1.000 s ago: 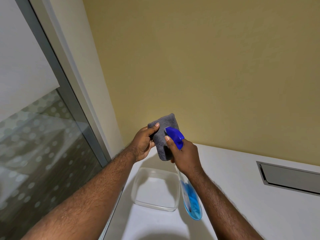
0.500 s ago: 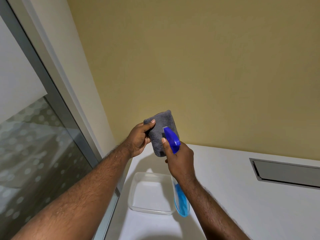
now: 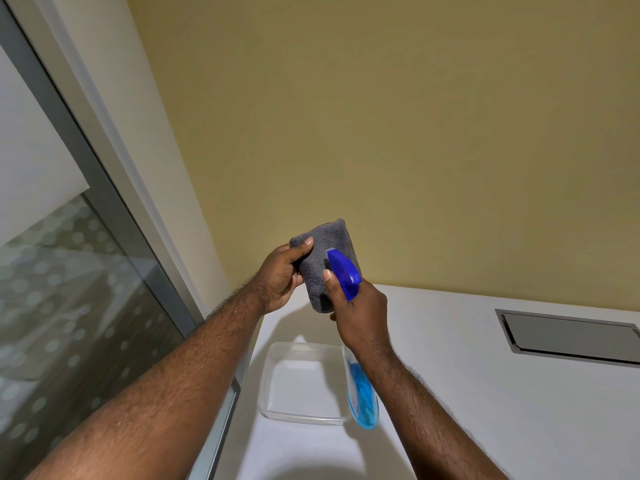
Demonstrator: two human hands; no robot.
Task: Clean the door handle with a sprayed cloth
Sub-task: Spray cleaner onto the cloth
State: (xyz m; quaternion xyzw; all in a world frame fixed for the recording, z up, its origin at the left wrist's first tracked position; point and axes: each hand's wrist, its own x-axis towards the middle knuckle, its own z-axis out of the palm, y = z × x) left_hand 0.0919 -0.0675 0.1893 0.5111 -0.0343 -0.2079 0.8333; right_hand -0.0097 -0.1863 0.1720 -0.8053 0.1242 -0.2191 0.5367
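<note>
A folded grey cloth point(image 3: 320, 268) is held upright in front of the yellow wall by my left hand point(image 3: 282, 280), thumb on its top edge. My right hand point(image 3: 360, 311) grips a spray bottle point(image 3: 362, 393) with a blue trigger head point(image 3: 343, 271) and blue liquid in a clear body. The nozzle points at the cloth and nearly touches it; my index finger lies on the trigger. No door handle is in view.
A clear plastic tray point(image 3: 277, 382) sits on the white counter point(image 3: 485, 393) under my hands. A recessed metal flap point(image 3: 568, 336) lies in the counter at the right. A glass panel with a grey frame point(image 3: 104, 188) runs along the left.
Both hands, with cloth and bottle, sit slightly lower and left in the frame than a second ago as the view tilts. The grips are the same.
</note>
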